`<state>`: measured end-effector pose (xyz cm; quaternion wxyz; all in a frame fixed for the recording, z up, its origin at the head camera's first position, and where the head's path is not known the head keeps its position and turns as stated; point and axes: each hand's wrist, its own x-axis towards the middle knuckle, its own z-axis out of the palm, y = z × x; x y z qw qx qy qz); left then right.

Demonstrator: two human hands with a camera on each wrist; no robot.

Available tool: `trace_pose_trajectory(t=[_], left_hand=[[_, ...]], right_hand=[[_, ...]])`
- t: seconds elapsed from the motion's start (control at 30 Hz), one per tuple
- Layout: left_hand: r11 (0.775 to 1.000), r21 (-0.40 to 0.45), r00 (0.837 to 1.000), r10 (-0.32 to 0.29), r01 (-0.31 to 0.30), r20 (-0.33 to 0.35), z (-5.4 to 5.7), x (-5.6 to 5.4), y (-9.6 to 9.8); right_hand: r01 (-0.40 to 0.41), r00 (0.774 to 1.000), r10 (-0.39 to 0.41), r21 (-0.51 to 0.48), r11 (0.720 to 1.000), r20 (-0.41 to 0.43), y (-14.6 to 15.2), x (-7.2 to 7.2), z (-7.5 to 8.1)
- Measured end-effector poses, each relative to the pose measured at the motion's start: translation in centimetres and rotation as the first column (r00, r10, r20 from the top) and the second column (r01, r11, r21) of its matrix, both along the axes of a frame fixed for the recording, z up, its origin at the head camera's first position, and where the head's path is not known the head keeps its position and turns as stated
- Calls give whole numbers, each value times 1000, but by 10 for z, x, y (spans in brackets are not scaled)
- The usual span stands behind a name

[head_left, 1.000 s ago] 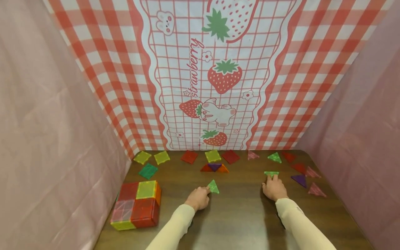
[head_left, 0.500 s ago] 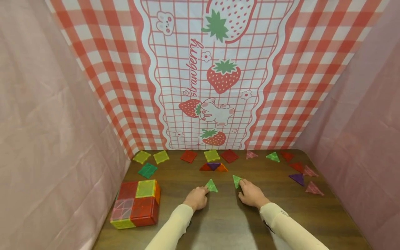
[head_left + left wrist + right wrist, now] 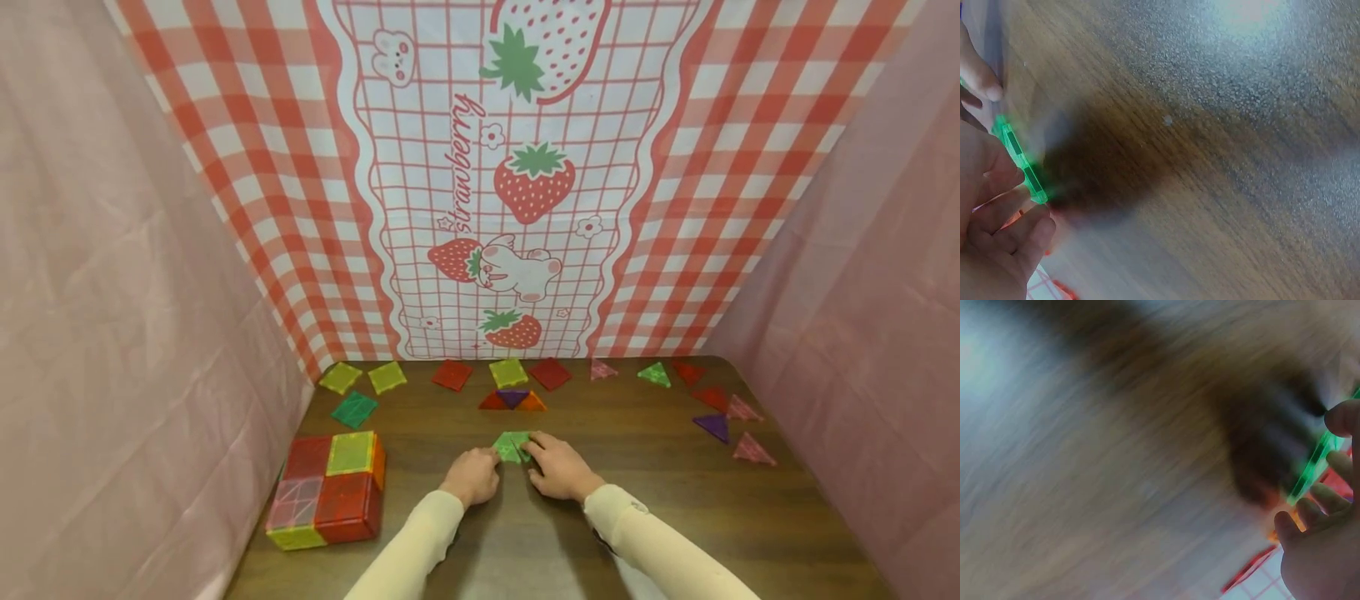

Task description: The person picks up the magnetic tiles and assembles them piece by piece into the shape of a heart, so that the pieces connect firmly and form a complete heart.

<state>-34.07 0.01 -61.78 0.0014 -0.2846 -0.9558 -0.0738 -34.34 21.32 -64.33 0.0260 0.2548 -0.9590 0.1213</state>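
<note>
Two translucent green triangle magnetic tiles lie side by side near the middle of the table in the head view. My left hand [image 3: 472,477] pinches the left triangle tile [image 3: 507,447] by its outer side. From the other side, my right hand [image 3: 561,467] holds the second triangle tile, partly covered by its fingers. Only a thin dark line shows between the tiles; whether they touch is hard to tell. The left wrist view shows a green tile edge [image 3: 1024,164] against the left fingers. A green tile [image 3: 1311,467] also sits among the right fingers [image 3: 1329,499] in the right wrist view.
A block of red, pink and yellow square tiles [image 3: 326,487] stands at left. Beyond the hands is a red, purple and orange triangle row [image 3: 513,400]. Loose squares [image 3: 387,377] line the back; several triangles, one purple [image 3: 712,427], lie at right. Cloth walls enclose the table.
My right hand has brought its green triangle tile leftward from the right side, turning it, up against the left one. The left hand has stayed nearly in place with its tile.
</note>
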Motion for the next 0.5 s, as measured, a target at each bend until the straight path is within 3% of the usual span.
trace_pose_trajectory(t=[0.17, 0.4, 0.5], left_hand=[[999, -52, 999, -9, 8, -31, -1, 1, 2], [998, -69, 998, 5, -1, 56, -5, 3, 5], [995, -103, 999, 11, -6, 49, -7, 5, 4]], right_hand=[[-7, 999, 8, -26, 1000, 32, -9, 0, 0], [-14, 996, 20, -65, 998, 87, -6, 0, 1], [18, 994, -10, -71, 997, 106, 5, -2, 1]])
